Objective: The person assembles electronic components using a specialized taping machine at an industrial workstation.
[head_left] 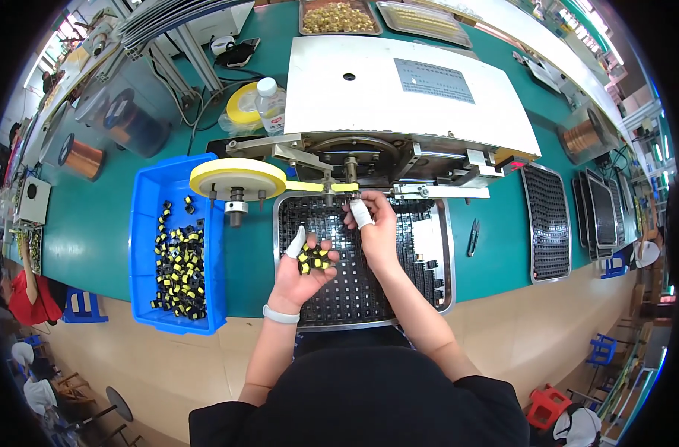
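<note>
My left hand (286, 281), palm up with a white cover on the thumb, cups several small black bobbins with yellow tape (314, 258). Its fingers curl round them, over a metal tray (449, 287) of black bobbins. My right hand (376, 229), also with a white thumb cover, has its fingers closed at the spindle (350, 171) of a white taping machine (339, 86). What lies between those fingertips is hidden. A strip of yellow tape (306, 185) runs to the spindle from a large tape roll (239, 177) on the left.
A blue bin (147, 246) with many yellow-taped bobbins stands left of the tray. Snips (473, 237) and another tray (540, 276) lie to the right. Behind the tape roll stand a bottle (268, 104) and copper wire spools (82, 158).
</note>
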The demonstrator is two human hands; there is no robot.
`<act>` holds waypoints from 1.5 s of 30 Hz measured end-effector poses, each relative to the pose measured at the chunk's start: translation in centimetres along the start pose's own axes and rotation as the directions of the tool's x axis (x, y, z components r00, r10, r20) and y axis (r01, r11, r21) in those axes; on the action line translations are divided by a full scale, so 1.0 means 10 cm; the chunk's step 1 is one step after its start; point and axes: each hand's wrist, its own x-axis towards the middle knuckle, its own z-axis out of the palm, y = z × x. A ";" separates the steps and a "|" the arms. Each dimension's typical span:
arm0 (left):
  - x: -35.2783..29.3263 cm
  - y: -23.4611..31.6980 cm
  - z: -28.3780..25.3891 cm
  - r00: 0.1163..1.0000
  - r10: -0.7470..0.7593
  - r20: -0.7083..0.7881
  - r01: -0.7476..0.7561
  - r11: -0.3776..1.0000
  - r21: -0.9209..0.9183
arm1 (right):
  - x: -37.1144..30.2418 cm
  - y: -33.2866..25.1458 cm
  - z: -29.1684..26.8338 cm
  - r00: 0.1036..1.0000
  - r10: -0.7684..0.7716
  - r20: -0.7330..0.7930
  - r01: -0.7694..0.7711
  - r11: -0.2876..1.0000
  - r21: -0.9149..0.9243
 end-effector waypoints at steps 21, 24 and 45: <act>0.64 0.02 0.30 0.998 -0.039 -0.040 0.042 0.996 0.083 | -0.48 -0.37 -0.58 0.993 0.057 0.107 -0.027 0.963 -0.267; 0.72 -0.02 0.34 0.997 -0.022 -0.072 0.032 0.990 0.141 | -0.48 -0.40 -0.64 0.991 0.059 0.122 -0.033 0.977 -0.211; -0.01 -0.02 0.13 0.999 -0.043 -0.029 0.043 0.999 -0.002 | -0.15 -0.02 0.11 0.951 -0.286 -0.116 0.265 0.949 -0.169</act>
